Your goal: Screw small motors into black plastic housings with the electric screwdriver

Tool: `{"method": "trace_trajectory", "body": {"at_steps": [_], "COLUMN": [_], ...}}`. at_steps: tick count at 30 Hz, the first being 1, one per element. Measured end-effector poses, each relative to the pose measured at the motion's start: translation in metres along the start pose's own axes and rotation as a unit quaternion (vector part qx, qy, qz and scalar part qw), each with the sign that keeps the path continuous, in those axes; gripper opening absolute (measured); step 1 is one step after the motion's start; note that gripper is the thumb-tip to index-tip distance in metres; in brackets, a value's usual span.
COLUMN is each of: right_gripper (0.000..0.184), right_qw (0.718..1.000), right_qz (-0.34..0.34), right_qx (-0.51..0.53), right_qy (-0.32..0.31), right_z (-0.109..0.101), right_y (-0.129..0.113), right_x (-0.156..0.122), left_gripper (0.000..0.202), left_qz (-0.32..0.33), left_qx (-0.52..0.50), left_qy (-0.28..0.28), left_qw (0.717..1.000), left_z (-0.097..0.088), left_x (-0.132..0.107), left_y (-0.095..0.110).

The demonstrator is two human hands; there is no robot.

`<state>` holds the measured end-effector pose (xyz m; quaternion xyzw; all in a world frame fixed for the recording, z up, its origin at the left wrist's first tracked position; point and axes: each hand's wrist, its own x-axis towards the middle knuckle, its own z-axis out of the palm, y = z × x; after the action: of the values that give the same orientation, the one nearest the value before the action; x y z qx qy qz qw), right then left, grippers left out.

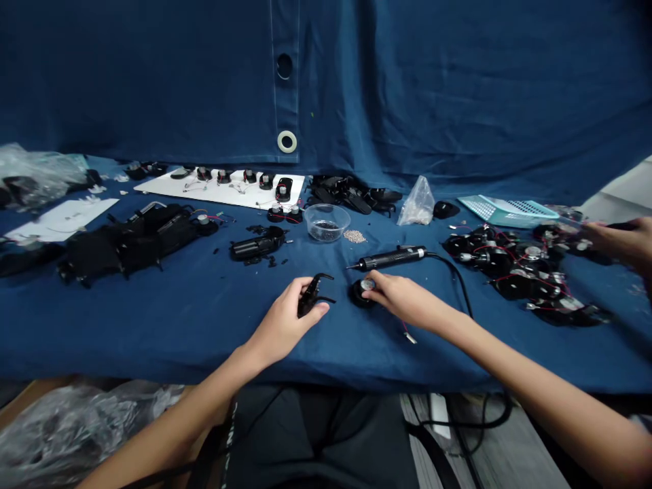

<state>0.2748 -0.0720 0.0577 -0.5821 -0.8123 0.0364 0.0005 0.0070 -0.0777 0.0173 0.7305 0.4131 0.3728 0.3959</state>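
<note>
My left hand (282,322) is closed around a black plastic part with two curved prongs (309,297), the prongs pointing right. Just right of it, my right hand (392,292) pinches the silver metal top of a small round black speaker (359,293), low over or on the blue cloth. A thin wire with a white connector (409,337) hangs below that hand. Directly behind the right hand lies a black electric screwdriver (392,259), its tip to the left and its cable curving right. A clear plastic bowl (327,224) holding small dark pieces stands behind both hands, beside a little pile of screws (355,236).
Black housings (132,238) lie to the left. A white board (224,188) carries a row of speakers. Many wired speakers (524,265) are heaped on the right, near a teal basket (509,210), a bag (418,202) and another person's hand (621,241). Blue curtain (153,81) hangs behind.
</note>
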Motion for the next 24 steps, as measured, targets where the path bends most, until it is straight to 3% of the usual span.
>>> {"method": "trace_trajectory", "body": {"at_steps": [3,6,11,15,19,22,24], "right_gripper": [0.030,0.038,0.054,0.045,0.038,0.074,0.094], "right_qw": [0.999,0.995,0.969,0.967,0.994,0.999,0.997], "right_qz": [0.017,0.034,0.039,0.008,-0.014,0.002,-0.008], "right_qx": [-0.006,0.066,0.245,0.253,0.108,0.043,0.072], "right_qy": [0.044,0.073,0.010,0.009,0.021,-0.002,0.012], "right_z": [0.013,0.017,0.013,0.008,0.006,-0.002,-0.010], "right_y": [-0.012,-0.015,0.000,0.015,0.025,0.024,0.015], "right_x": [0.017,0.024,0.012,0.009,0.012,0.008,0.005], "left_gripper": [0.050,0.049,0.052,0.064,0.071,0.077,0.081], "left_qz": [0.048,0.089,0.135,0.141,0.151,0.127,0.115], "left_qx": [0.036,0.049,0.089,0.090,0.140,0.171,0.189], "left_qy": [0.005,0.016,-0.010,-0.026,-0.055,-0.086,-0.093], "left_qw": [0.998,0.995,0.987,0.986,0.977,0.973,0.971], "left_z": [-0.009,-0.013,-0.008,0.001,0.002,-0.005,-0.011], "left_x": [0.031,0.065,0.106,0.114,0.109,0.104,0.103], "left_y": [0.011,0.019,0.009,-0.013,-0.023,-0.021,-0.020]}}
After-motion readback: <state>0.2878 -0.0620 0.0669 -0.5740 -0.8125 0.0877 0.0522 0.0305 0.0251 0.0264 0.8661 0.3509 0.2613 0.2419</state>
